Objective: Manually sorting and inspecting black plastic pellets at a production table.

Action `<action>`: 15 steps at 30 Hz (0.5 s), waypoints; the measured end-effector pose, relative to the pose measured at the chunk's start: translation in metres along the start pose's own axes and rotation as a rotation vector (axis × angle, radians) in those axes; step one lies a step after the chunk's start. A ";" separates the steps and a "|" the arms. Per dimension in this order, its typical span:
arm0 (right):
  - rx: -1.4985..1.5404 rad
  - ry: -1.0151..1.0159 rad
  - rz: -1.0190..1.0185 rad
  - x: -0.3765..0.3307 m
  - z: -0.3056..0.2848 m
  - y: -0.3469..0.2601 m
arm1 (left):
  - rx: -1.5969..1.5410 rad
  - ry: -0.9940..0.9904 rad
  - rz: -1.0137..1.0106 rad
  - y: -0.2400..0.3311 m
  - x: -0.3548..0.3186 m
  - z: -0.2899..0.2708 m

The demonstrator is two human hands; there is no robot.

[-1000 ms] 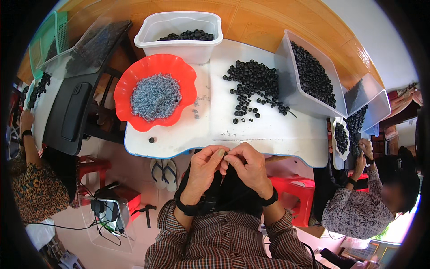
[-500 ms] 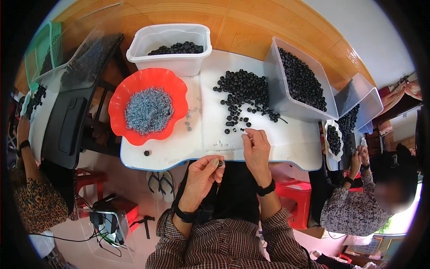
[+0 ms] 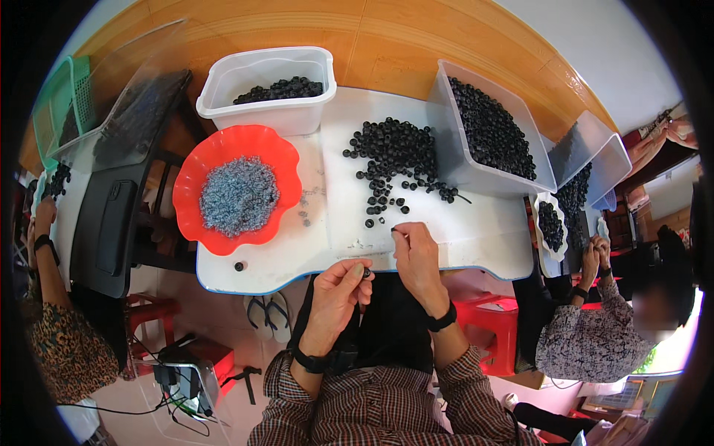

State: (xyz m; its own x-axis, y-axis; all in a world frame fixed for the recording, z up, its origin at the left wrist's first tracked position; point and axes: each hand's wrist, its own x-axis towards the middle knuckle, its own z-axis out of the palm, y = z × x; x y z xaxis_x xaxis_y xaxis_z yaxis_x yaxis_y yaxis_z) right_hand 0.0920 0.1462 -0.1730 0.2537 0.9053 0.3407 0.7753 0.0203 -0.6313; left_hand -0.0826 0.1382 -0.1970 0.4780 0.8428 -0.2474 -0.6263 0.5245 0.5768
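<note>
My left hand is closed at the table's near edge, thumb and forefinger pinching a small round black part. Just to its right, my right hand is over the white tabletop, its thumb and fingertips pressed together on a tiny dark piece too small to make out. Beyond it lies a loose heap of black round parts, with a few strays scattered toward me. A red scalloped bowl on the left holds many small grey-blue translucent pieces. One black part sits alone by the front left edge.
A white tub with black parts stands at the back. A translucent bin full of black parts is at the right rear. Co-workers sit on both sides, one with hands near a white dish. Slippers lie on the floor.
My right hand has come back from the stray parts, slightly left and nearer my left hand, with a tiny dark piece at its fingertips. My left hand keeps its hold. The view has shifted slightly.
</note>
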 end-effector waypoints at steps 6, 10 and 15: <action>0.363 -0.135 0.150 -0.017 -0.018 -0.017 | 0.074 0.022 0.018 0.001 0.010 0.022; 0.381 -0.164 0.141 -0.023 -0.018 -0.018 | 0.167 0.013 0.033 -0.005 0.013 0.022; 0.545 -0.164 0.239 -0.027 -0.016 -0.018 | 0.179 0.018 0.045 -0.006 0.012 0.021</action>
State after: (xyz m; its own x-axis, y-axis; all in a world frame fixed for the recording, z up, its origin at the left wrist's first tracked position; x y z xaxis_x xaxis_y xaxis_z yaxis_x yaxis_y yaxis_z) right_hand 0.0805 0.1146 -0.1596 0.2585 0.9640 0.0620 0.2902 -0.0163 -0.9568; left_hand -0.0599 0.1424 -0.1872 0.4397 0.8678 -0.2314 -0.5263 0.4578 0.7165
